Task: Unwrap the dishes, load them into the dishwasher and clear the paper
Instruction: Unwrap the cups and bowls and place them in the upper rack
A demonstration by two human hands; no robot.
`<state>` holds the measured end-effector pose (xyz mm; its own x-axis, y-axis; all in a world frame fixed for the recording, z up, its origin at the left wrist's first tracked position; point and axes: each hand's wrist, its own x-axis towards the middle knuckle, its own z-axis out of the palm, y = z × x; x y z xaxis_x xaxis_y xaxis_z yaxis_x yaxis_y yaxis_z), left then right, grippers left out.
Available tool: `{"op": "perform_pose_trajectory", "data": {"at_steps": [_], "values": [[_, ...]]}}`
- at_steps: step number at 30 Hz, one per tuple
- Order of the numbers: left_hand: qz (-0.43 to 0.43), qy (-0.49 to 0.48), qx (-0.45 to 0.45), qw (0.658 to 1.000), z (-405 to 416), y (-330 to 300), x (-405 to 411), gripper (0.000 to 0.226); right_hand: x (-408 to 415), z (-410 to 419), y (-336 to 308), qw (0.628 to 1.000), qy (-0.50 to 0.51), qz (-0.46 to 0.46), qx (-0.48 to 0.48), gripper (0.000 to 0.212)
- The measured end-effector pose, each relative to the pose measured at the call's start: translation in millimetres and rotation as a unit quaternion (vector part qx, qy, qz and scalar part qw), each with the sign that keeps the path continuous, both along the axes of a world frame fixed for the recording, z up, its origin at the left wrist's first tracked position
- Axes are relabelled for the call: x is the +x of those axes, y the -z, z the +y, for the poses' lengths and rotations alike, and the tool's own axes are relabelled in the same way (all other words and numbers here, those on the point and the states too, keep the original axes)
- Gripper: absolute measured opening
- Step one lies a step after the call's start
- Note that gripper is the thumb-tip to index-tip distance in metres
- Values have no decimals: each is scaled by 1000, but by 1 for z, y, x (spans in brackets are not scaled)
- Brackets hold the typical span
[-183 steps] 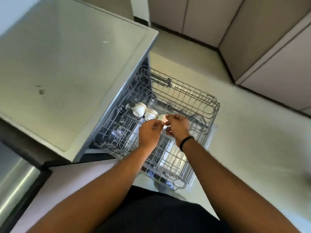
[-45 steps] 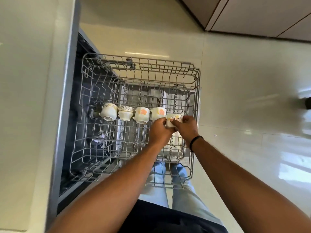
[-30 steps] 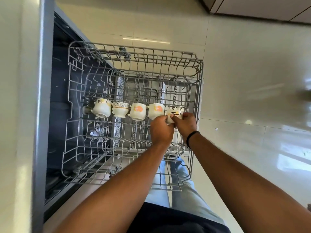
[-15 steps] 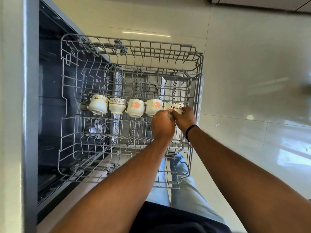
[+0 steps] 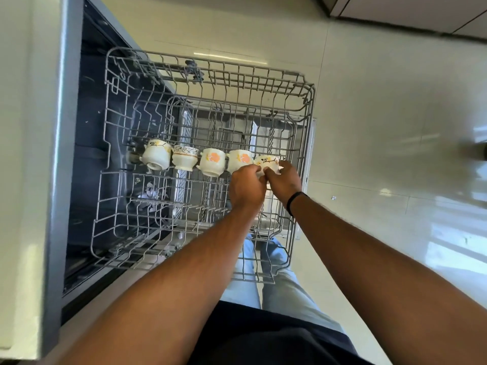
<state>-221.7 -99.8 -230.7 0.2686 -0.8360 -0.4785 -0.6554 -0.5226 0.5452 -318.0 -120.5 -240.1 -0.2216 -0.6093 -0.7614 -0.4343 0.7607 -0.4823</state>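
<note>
Cups in upper dishwasher rack, both hands on the fifth

Forearms reach forward over dark shirt and pale jeans. Left hand [image 5: 247, 187] and right hand [image 5: 284, 181], a black band at its wrist, meet at the end cup [image 5: 268, 162], fingers of both curled round it. That cup sits at the right end of a row of five, upended on the wire rack [image 5: 307, 133]: orange-flower cup [image 5: 240, 158] touching it, then second orange-flower cup [image 5: 212, 162], banded cup [image 5: 185, 158], black-sprig cup [image 5: 156, 154]. Beyond: pale tiled floor [image 5: 382, 106].
</note>
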Motion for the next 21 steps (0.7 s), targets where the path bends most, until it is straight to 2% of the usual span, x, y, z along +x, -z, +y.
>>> {"op": "perform_pose_trajectory", "data": {"at_steps": [7, 11, 15, 21], "values": [[4, -29, -22, 999, 8, -42, 20, 41, -1, 2, -49, 996, -75, 34, -31, 55], [49, -41, -44, 997, 16, -72, 28, 46, -4, 10, -84, 992, -98, 42, -70, 49], [78, -77, -69, 992, 27, -104, 32, 44, -2, 18, -121, 986, -123, 9, -111, 39], [114, -174, -104, 973, 54, -142, 36, 39, 16, 29, -164, 975, -164, -88, -119, 19]]}}
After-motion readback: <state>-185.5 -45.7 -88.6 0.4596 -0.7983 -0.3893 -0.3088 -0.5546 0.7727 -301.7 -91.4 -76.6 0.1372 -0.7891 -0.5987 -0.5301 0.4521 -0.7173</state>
